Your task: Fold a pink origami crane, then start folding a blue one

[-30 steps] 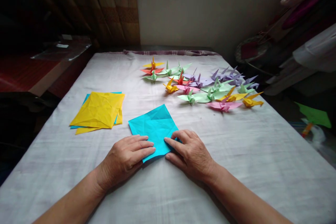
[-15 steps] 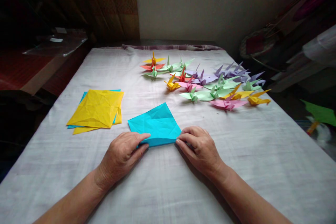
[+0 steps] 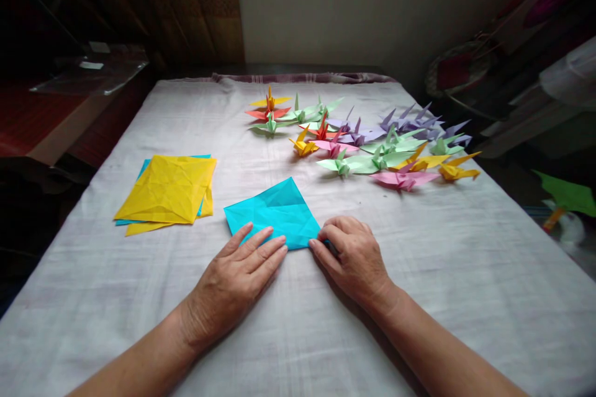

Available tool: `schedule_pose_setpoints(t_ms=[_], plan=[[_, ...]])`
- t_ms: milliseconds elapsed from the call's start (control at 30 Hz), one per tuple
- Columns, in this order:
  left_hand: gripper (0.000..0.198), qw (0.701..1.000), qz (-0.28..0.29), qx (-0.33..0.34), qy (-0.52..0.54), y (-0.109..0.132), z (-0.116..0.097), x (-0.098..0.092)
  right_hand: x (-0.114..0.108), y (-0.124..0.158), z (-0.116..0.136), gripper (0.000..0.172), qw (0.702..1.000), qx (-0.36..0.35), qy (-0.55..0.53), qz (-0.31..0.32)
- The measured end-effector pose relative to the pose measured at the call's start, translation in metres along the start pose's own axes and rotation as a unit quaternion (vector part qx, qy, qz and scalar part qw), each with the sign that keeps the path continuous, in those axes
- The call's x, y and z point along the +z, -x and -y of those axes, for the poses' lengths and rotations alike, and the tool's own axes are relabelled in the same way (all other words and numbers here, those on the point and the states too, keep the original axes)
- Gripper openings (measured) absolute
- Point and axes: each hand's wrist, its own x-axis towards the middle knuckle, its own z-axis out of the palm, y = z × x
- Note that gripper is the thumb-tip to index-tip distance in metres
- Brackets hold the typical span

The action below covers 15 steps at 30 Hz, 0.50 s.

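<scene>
A creased blue sheet of paper point(image 3: 279, 212) lies on the white cloth in front of me, its near edge folded. My left hand point(image 3: 242, 273) rests flat with its fingers stretched out over the paper's lower left edge. The thumb of that hand is hidden. At the paper's right corner, my right hand point(image 3: 351, 254) pinches the tip between thumb and curled fingers. To the left lies a stack of creased yellow sheets point(image 3: 167, 189), with blue paper point(image 3: 200, 157) showing at its edges.
Several folded paper cranes in green point(image 3: 342, 165), purple point(image 3: 357, 136), pink point(image 3: 405, 178), yellow point(image 3: 459, 169) and red point(image 3: 269, 113) stand across the back right of the cloth-covered table point(image 3: 419, 298). A clear plastic sheet point(image 3: 93, 71) lies at the far left.
My left hand has let go of the near edge, spread its fingers and moved right, flat onto the paper. The near edge now lies flatter. My right hand keeps its pinch. The view has shifted slightly.
</scene>
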Motion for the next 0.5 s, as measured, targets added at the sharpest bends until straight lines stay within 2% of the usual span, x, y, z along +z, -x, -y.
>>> schedule_pose_setpoints(t_ms=[167, 500], plan=[[0.038, 0.998, 0.042, -0.016, 0.047, 0.0018, -0.0018, 0.0071, -0.0018, 0.0009, -0.0013, 0.018, 1.0, 0.011, -0.027, 0.001], [0.041, 0.996, 0.08, -0.017, 0.044, 0.0025, 0.0006, 0.0061, -0.0063, 0.0021, -0.0055, 0.021, 1.0, 0.027, -0.009, 0.003]])
